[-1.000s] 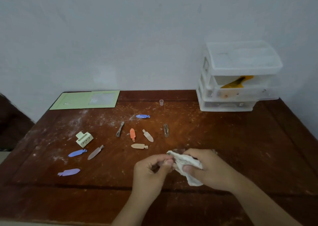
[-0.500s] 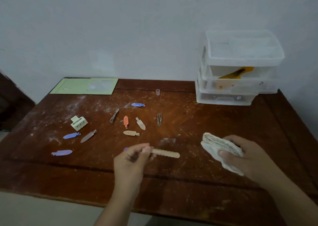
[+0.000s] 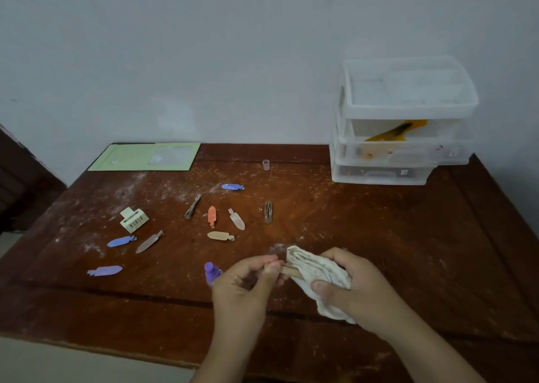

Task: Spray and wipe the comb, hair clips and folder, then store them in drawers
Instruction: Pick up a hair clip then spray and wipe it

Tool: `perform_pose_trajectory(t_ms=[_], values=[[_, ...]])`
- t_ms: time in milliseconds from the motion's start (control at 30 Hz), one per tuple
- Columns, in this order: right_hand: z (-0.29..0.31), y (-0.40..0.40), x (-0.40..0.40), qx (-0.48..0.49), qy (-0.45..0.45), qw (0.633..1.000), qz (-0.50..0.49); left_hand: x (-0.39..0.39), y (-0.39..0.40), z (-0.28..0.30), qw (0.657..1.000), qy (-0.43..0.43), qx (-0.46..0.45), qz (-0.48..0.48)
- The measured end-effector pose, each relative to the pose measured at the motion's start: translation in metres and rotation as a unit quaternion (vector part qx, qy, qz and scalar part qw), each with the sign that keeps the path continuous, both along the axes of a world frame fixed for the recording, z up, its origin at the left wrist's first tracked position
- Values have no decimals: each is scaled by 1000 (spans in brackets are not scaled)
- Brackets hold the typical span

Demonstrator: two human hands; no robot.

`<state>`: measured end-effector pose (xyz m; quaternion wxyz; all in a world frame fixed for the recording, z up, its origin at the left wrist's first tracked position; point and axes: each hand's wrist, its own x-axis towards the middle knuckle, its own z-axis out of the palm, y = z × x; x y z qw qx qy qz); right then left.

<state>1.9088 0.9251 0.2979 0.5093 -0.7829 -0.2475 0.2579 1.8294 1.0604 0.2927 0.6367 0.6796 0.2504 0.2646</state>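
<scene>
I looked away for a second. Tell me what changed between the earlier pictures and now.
Half a second ago the hands were apart, the beige clip bare. Now the right hand has brought the cloth back over the beige clip, which the left hand still pinches. The purple spray bottle now shows beside the left hand. The loose clips, green folder and drawer unit lie as before.

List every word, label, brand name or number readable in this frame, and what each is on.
None can be read.
Drawer unit: small stickers on the drawer fronts, too small and blurred to read.
Green folder: a pale patch, no legible print.
Purple-capped bottle: no label shows.
</scene>
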Motion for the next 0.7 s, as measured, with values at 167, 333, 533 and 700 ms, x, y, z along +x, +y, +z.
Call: perform_pose_trajectory(t_ms=[167, 333, 533, 700], values=[[1, -6, -1, 1, -9, 998, -65, 4, -4, 3, 999, 11, -51, -13], [-3, -23, 17, 28, 15, 973, -230, 3, 40, 9, 992, -23, -107, 60], [1, 15, 10, 63, 80, 992, -79, 6, 44, 6, 999, -12, -41, -6], [-10, 38, 0, 103, 87, 985, -104, 4, 37, 3, 998, -33, -57, 13]])
